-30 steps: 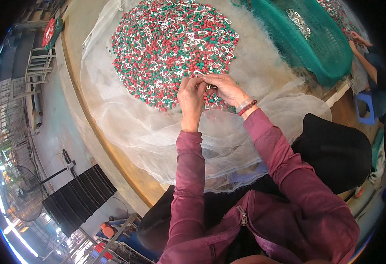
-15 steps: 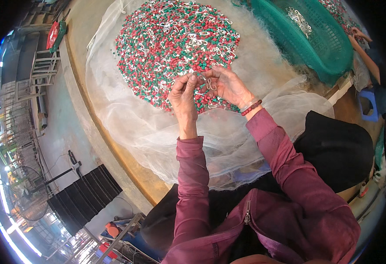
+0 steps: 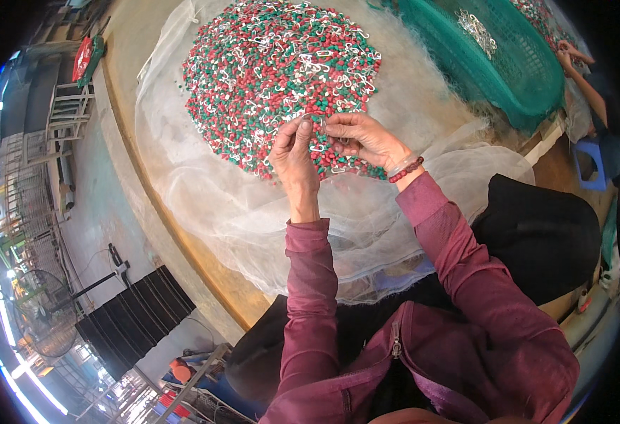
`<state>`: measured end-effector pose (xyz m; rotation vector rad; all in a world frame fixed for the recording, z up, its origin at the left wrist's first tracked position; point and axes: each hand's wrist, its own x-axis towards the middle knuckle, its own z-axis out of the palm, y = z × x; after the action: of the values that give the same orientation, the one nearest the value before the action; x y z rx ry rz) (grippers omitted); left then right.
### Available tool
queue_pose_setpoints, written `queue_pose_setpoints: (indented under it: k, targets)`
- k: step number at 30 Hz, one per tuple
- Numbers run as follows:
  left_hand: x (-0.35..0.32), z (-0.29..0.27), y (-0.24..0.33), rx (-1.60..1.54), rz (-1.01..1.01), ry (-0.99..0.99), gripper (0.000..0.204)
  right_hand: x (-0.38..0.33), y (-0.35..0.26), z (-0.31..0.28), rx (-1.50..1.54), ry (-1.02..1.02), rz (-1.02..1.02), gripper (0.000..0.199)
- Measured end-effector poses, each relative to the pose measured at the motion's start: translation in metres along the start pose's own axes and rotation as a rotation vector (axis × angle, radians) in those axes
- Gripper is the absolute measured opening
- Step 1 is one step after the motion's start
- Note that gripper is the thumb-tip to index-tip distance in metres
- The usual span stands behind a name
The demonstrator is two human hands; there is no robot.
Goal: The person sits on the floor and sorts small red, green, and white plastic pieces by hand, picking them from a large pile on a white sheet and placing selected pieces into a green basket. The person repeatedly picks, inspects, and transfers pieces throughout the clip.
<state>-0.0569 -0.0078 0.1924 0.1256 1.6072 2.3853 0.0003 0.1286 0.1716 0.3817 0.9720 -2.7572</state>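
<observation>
A wide heap of small red, green and white pieces (image 3: 253,92) lies in front of me, with many pale, looped clips shaped like safety pins (image 3: 315,65) mixed through it. Over the heap's near edge my left hand (image 3: 294,152) is closed, thumb and forefinger pinching a thin bent wire clip (image 3: 310,115). Just beside it, my right hand (image 3: 366,138) has its fingers pinched together close to the left fingertips. What the right fingers grip is too small to make out.
White netting (image 3: 211,212) spreads beneath and around the heap. A green mesh basket (image 3: 522,92) with several metal clips (image 3: 476,32) stands at far right. Another person's hands (image 3: 570,55) work beyond it. A blue stool (image 3: 591,166) is at right; a low ledge (image 3: 161,205) runs along the left.
My right hand has turned, and its fingers have closed into a tighter pinch beside the left. The left hand has stayed nearly in place, still pinching.
</observation>
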Motion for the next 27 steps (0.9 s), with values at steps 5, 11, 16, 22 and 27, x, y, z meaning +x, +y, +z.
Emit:
queue_pose_setpoints:
  k: [5,11,16,22,27]
  targets:
    - [0.001,-0.012,0.014,0.384,0.101,-0.124,0.008,-0.005,-0.004,0.004,0.09,0.046,-0.026,0.011]
    - [0.001,-0.034,0.04,0.861,0.074,-0.501,0.011,-0.023,-0.028,-0.005,-0.263,0.066,0.118,0.012]
    - [-0.006,-0.019,0.034,0.947,0.118,-0.54,0.012,-0.024,-0.028,-0.004,-0.353,0.15,0.102,0.012]
    - [-0.009,0.003,0.027,0.998,0.286,-0.504,0.01,-0.017,-0.017,-0.01,-0.244,0.179,-0.122,0.011]
    - [0.004,0.016,0.058,1.076,0.325,-0.574,0.017,-0.011,-0.005,-0.029,0.147,0.238,-0.106,0.026]
